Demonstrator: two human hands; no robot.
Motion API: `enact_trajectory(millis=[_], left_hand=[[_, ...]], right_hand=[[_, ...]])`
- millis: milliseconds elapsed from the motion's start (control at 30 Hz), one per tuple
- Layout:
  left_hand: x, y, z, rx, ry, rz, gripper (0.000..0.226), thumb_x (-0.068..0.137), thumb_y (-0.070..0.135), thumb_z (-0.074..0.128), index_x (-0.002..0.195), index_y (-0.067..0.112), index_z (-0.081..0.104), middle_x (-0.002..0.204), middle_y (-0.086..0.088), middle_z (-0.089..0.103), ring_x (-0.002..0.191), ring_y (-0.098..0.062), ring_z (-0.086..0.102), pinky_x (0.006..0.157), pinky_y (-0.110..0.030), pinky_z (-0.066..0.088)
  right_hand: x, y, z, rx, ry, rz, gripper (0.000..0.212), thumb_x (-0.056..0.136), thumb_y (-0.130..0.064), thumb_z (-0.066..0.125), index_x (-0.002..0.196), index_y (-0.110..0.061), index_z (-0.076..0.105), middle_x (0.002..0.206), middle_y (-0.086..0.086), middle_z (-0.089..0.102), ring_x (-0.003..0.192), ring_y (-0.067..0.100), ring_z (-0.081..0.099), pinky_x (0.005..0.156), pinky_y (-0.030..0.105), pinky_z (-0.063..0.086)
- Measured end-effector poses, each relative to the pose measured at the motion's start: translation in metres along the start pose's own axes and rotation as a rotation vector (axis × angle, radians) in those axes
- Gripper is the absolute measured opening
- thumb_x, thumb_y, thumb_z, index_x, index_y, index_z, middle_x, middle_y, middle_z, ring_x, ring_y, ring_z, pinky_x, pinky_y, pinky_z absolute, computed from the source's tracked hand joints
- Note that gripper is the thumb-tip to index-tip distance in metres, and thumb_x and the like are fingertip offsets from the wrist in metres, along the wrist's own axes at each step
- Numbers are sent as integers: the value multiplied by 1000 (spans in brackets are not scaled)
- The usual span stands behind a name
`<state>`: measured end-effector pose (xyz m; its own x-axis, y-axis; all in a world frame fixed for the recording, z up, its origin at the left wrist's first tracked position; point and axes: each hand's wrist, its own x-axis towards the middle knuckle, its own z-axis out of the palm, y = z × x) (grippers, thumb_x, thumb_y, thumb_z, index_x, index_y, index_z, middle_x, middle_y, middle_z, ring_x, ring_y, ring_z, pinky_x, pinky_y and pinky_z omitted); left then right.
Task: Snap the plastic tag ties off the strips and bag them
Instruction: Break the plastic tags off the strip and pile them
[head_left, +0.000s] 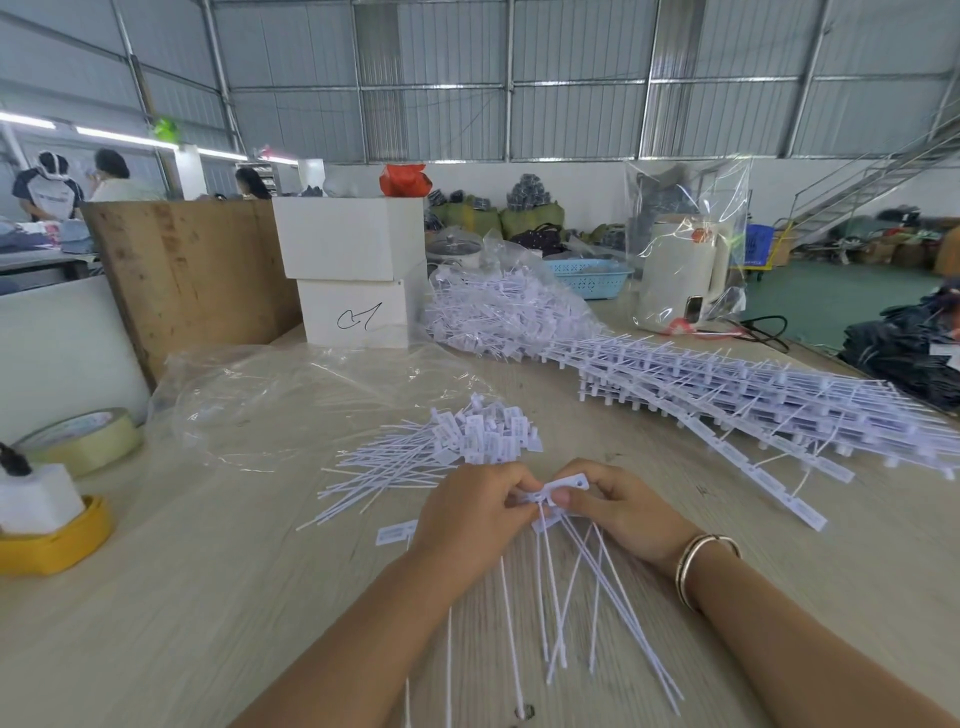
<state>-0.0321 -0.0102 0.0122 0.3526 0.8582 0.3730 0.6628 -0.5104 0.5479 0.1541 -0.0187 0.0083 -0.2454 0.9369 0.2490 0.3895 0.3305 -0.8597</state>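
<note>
The desk (218, 597) is pale wood-grain laminate with a smooth matt face, and the tag ties (467, 441) heaped on it are thin white plastic with a dull sheen, as are the strips (753, 395) stacked to the right. The bag (291, 395) lying at the left is clear glossy film, crinkled and catching the light. Far left stands a rough brown wooden board (192, 270), beside smooth white matt boxes (353, 270).
</note>
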Motion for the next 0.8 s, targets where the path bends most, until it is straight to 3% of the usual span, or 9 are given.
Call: enact_trajectory(millis=[200,367,500,700,800], left_hand=[[2,-3,-1,-189,-23,-23,18,80,34,72,97,26,73,90,10,73,81,-2,66,79,-30,54],[2,-3,-3,-384,-35,-4,4,81,31,72,84,29,73,77,15,72,73,3,66,67,-14,50],[3,-2,-2,-460,-64,-25,7,81,28,72,80,34,68,77,16,72,75,-1,68,68,-17,52],[6,-4,-8,-686,-122,-44,7,82,13,69,83,20,69,75,6,73,73,-11,70,64,-26,54],[5,-9,-9,-632,-161,-56,12,83,13,70,83,25,69,82,5,74,80,-12,70,78,-34,55]], right_hand=[[-2,-5,1,68,-14,-52,13,90,-14,58,84,-18,69,80,-8,66,78,3,61,75,15,45],[-3,-9,2,119,-5,-100,14,91,-8,54,86,-10,67,80,-2,63,74,3,60,71,12,44],[-3,-9,2,150,-2,-97,15,91,-6,53,86,-8,67,79,-2,62,72,2,59,70,12,44],[-4,-7,1,239,30,-72,15,89,-8,54,88,-6,69,82,-3,68,79,7,64,72,14,47],[-3,-8,-1,346,114,-40,15,83,-17,58,85,-6,68,82,-1,67,79,9,64,74,16,48]])
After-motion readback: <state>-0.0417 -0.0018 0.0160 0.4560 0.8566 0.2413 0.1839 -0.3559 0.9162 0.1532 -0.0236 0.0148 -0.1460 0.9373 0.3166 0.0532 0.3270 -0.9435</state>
